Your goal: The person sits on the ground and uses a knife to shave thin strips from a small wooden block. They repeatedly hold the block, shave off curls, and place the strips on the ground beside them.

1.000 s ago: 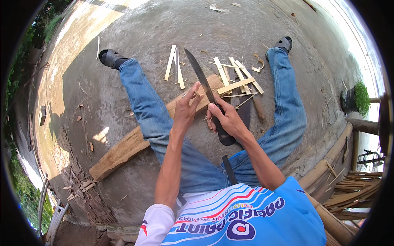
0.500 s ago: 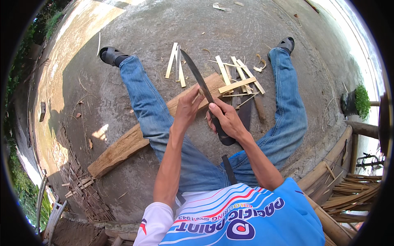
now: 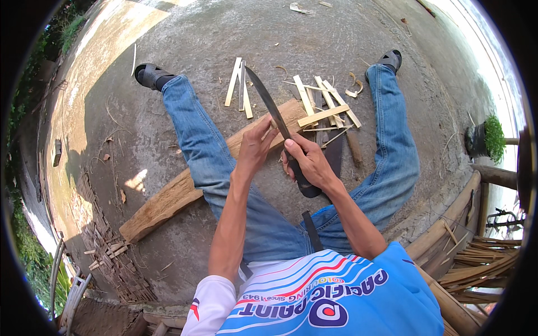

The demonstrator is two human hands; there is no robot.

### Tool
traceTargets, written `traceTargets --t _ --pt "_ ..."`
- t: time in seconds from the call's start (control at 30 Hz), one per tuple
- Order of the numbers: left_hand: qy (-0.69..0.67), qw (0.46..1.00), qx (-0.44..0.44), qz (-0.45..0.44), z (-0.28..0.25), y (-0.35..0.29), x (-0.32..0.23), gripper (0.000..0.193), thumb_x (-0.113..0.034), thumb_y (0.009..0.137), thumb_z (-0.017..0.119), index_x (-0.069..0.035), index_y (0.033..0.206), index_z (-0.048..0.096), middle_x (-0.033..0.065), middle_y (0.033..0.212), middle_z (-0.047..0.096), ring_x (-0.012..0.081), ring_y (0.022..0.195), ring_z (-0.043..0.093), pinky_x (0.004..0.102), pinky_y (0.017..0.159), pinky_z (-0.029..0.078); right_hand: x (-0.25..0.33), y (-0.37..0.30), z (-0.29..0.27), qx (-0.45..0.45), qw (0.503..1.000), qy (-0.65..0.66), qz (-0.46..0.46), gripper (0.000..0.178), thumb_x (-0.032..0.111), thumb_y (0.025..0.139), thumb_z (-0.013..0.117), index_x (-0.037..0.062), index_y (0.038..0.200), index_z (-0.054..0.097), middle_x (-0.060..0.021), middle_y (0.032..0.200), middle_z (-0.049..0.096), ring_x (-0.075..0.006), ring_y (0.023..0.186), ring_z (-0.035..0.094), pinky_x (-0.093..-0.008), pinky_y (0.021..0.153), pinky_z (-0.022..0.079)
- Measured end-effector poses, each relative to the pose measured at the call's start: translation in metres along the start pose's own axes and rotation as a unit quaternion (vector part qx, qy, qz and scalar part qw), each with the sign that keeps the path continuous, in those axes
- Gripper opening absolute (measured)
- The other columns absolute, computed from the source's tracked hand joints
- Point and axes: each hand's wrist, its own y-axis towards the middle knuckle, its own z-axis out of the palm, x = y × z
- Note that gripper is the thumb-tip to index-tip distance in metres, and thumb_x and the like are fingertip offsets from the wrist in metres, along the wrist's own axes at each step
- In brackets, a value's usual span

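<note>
My right hand (image 3: pixel 310 161) is closed round the black handle of a machete (image 3: pixel 262 89), whose dark curved blade slants up and to the left. Just left of the blade is my left hand (image 3: pixel 256 147), its fingers pinched together close to the metal; a small pale bit shows at the fingertips, too hidden to name. Both hands are above a thick wooden plank (image 3: pixel 168 199) that lies slantwise on the ground, passing under my left leg. Beyond the plank, several pale wooden strips (image 3: pixel 323 115) lie in a loose pile, one across the others.
More pale strips (image 3: pixel 232 83) lie beside a thin grey metal strip (image 3: pixel 241 88). A wooden tool handle (image 3: pixel 353 147) is near my right knee. Curled shavings (image 3: pixel 354 85) are scattered on the concrete. At the right stand a potted plant (image 3: pixel 493 140) and bamboo poles (image 3: pixel 448 215).
</note>
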Motion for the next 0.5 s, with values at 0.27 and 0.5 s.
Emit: traceTargets --t 0.27,0.5 --pt "0.001 1.0 0.0 0.001 0.001 0.0 0.006 0.042 -0.014 0.103 0.065 -0.007 0.144 0.06 0.0116 0.136 0.07 0.0249 0.12 0.069 0.0397 0.1 0.055 0.003 -0.001 0.0 0.006 1.0 -0.012 0.009 0.046 0.031 0.113 0.046 0.0049 0.151 0.051 -0.0035 0.08 0.059 -0.0106 0.059 0.058 -0.0265 0.054 0.049" --pt "-0.01 1.0 0.001 0.013 -0.001 0.001 -0.002 0.045 -0.016 0.103 0.066 -0.008 0.146 0.058 0.0158 0.136 0.069 0.027 0.125 0.067 0.0402 0.101 0.055 0.009 0.0 0.003 -0.002 0.997 -0.075 0.002 0.05 0.03 0.112 0.045 0.0139 0.159 0.044 -0.003 0.074 0.057 -0.0114 0.055 0.059 -0.0305 0.053 0.051"
